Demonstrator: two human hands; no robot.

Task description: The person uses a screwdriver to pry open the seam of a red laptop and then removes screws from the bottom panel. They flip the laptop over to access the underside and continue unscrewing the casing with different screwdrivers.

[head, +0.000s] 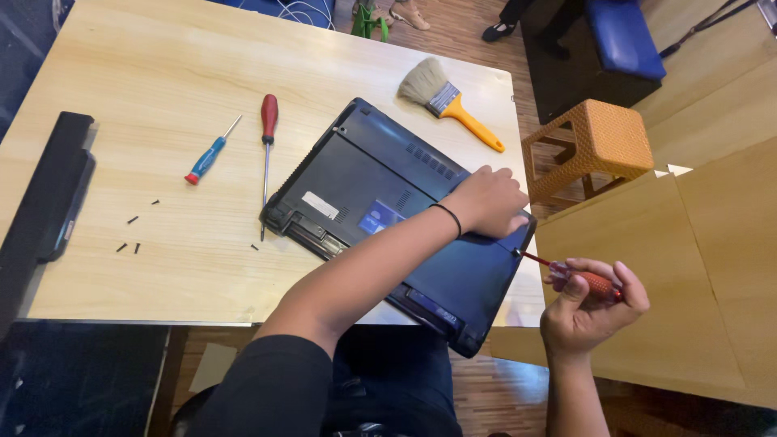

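right hand (584, 303) clasped round red screwdriver (579, 277); left hand (486, 202) flat on laptop (380, 210)

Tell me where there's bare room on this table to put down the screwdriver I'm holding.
Widest bare patch: the far-left tabletop, beyond the blue screwdriver and red screwdriver. Another strip runs along the near edge, left of the laptop, though loose screws dot it. The right side is crowded by laptop, brush and your left hand.

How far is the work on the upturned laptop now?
Done: several small black screws lie loose on the table, and a black battery pack sits aside. In hand: the left hand presses the laptop while the right hand drives a red screwdriver at its edge. Left: the bottom cover is still on.
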